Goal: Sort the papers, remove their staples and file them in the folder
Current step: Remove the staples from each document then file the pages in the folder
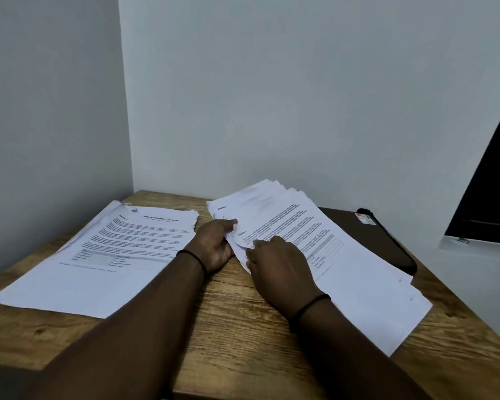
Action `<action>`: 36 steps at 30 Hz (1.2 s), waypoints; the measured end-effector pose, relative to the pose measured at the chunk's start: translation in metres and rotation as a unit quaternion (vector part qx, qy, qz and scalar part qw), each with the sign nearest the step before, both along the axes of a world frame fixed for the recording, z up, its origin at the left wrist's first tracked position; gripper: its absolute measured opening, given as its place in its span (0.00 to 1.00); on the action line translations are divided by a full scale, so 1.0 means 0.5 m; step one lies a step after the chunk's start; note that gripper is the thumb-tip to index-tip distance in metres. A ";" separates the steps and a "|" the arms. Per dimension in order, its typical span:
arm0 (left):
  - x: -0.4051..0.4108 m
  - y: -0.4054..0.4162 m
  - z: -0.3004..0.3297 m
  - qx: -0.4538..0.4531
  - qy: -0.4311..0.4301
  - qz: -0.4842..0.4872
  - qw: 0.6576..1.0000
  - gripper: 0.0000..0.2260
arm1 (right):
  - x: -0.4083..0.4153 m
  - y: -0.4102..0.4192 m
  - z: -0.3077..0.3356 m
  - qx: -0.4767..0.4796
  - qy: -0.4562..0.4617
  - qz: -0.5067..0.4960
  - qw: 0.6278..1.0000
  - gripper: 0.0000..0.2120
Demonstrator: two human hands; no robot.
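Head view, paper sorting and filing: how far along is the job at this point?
Early to midway. Done: one stack of papers lies set aside on the left of the wooden table. In hand: both hands work the near-left corner of the right stack, the left hand pinching curled pages, the right hand resting on them. Left: the dark folder lies shut under that stack; nothing filed.

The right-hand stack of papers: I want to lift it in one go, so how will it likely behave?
The right-hand stack of papers is fanned, edges stepped, so sheets would probably slide apart. Its corner already curls where the left hand and right hand grip it, so expect floppiness. It looks thin, likely light.
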State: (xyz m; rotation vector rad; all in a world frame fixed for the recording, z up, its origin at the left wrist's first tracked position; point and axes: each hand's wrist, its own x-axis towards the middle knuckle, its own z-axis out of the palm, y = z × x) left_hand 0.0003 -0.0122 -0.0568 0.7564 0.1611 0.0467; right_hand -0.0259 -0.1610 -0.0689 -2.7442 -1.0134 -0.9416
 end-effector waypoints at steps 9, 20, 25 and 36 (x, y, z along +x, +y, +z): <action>0.000 0.003 0.001 0.029 0.010 -0.008 0.999 0.11 | 0.006 -0.007 0.017 0.160 -0.009 -0.061 0.985 0.03; -0.005 -0.001 0.002 0.024 0.021 -0.004 0.999 0.09 | 0.019 -0.014 0.030 0.246 -0.029 -0.014 0.969 0.14; -0.004 0.000 0.003 0.041 0.017 -0.001 0.999 0.14 | 0.006 -0.015 0.027 0.121 0.050 -0.051 0.990 0.13; -0.008 -0.003 0.003 0.067 0.012 -0.002 0.998 0.14 | 0.003 -0.016 0.028 0.149 0.062 -0.068 0.985 0.11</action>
